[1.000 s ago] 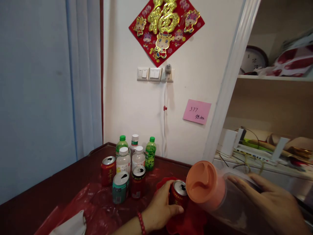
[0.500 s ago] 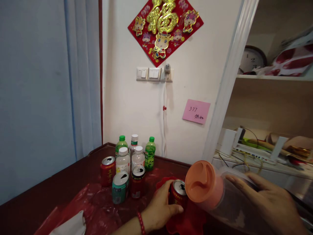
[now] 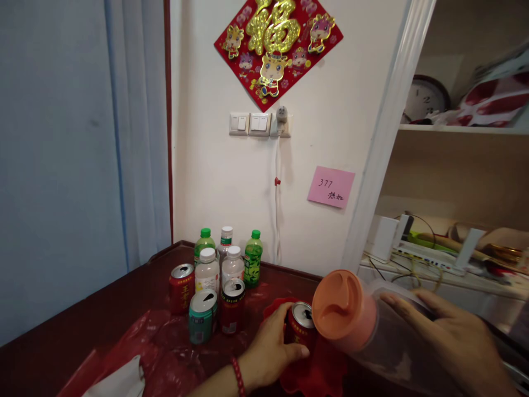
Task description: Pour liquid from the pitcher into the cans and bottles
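My left hand [image 3: 275, 344] is wrapped round a red drink can [image 3: 301, 325] with an opened top, standing on a red mat with a wavy edge [image 3: 318, 375]. My right hand [image 3: 450, 336] grips a clear plastic pitcher [image 3: 397, 342] with an orange lid [image 3: 339, 306]. The pitcher is tipped on its side, its lid toward the can's top and close beside it. No stream of liquid can be made out between them.
Left of my hands stand a teal can [image 3: 203, 317], two more red cans [image 3: 233, 306] and several bottles [image 3: 253, 259]. Crumpled red plastic [image 3: 161, 347] lies at the front left. A wall [image 3: 231, 182] closes the back; a shelf with a router [image 3: 430, 259] stands at right.
The view has shifted very slightly. Both hands, the can and the tipped pitcher keep nearly the same places.
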`<state>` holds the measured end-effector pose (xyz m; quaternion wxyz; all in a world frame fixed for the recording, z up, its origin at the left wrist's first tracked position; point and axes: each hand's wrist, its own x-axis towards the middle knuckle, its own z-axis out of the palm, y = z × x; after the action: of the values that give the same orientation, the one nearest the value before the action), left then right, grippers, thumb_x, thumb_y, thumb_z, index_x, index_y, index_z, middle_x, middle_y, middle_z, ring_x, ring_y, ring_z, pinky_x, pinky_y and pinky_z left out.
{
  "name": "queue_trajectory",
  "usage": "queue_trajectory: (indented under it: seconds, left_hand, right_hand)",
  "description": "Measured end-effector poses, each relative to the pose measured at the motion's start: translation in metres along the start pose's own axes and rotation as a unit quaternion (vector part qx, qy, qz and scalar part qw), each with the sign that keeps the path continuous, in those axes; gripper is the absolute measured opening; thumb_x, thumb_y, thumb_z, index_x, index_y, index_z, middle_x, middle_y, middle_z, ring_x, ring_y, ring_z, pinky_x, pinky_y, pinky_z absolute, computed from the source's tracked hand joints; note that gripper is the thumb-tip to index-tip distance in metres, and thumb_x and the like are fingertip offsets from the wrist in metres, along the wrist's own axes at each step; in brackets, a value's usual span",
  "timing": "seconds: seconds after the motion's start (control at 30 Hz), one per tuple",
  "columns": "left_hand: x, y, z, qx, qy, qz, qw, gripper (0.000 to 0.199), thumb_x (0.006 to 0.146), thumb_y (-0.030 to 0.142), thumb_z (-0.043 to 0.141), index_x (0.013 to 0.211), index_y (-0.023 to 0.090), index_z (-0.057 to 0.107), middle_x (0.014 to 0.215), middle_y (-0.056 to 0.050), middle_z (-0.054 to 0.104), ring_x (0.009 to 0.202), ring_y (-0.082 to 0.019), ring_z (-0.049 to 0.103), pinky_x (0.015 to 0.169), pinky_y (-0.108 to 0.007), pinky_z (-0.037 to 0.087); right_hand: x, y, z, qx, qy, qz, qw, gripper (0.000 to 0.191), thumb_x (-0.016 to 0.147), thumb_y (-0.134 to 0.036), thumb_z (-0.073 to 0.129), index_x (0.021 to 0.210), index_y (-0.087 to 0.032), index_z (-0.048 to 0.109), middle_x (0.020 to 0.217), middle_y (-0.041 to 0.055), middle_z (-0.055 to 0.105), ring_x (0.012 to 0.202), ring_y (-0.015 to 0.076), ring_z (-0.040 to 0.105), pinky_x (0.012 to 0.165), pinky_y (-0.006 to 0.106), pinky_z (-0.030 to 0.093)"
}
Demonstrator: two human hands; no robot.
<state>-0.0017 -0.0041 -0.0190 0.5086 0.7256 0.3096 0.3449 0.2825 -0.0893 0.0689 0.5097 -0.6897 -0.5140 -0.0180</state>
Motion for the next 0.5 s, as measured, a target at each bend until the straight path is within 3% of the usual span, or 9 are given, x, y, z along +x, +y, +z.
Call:
queue_trajectory:
  seconds: [0.1,0.23,0.37,0.5]
  left_hand:
    - [0.000,0.002,-0.001,0.002,0.000,-0.005,1.000,0.075,0.066,0.013,0.077,0.136,0.024,0.055,0.143,-0.008,0.061,0.133,-0.033,0.052,0.117,-0.047,0.034]
    - [0.000,0.002,-0.001,0.003,0.005,-0.006,1.000,0.075,0.065,0.013,0.076,0.136,0.023,0.055,0.143,-0.009,0.061,0.133,-0.033,0.053,0.116,-0.047,0.035]
    - [0.000,0.003,0.000,-0.038,0.002,0.011,0.999,0.073,0.065,0.013,0.077,0.135,0.021,0.056,0.139,-0.011,0.064,0.130,-0.034,0.056,0.114,-0.046,0.038]
    - [0.001,0.005,0.001,-0.102,-0.015,0.034,0.994,0.068,0.067,0.020,0.079,0.131,0.020,0.057,0.140,-0.013,0.063,0.132,-0.035,0.055,0.115,-0.048,0.038]
  right_hand:
    - [0.000,0.003,0.001,0.004,-0.040,0.015,0.999,0.048,0.067,-0.071,0.071,0.064,-0.024,0.066,0.054,-0.0021,0.053,0.048,0.0197,0.053,0.040,0.026,0.042]
    - [0.002,0.009,0.006,0.016,-0.025,0.013,0.999,0.049,0.070,-0.070,0.069,0.065,-0.022,0.066,0.059,-0.0007,0.056,0.054,0.0202,0.055,0.043,0.025,0.040]
    - [0.005,0.015,0.011,0.049,-0.049,0.031,0.997,0.052,0.069,-0.071,0.071,0.069,-0.019,0.067,0.065,0.0006,0.058,0.060,0.0206,0.055,0.048,0.025,0.040]
    - [0.004,0.016,0.017,0.137,0.001,0.060,0.989,0.054,0.070,-0.068,0.075,0.061,-0.019,0.057,0.059,-0.0024,0.046,0.056,0.0152,0.043,0.049,0.024,0.032]
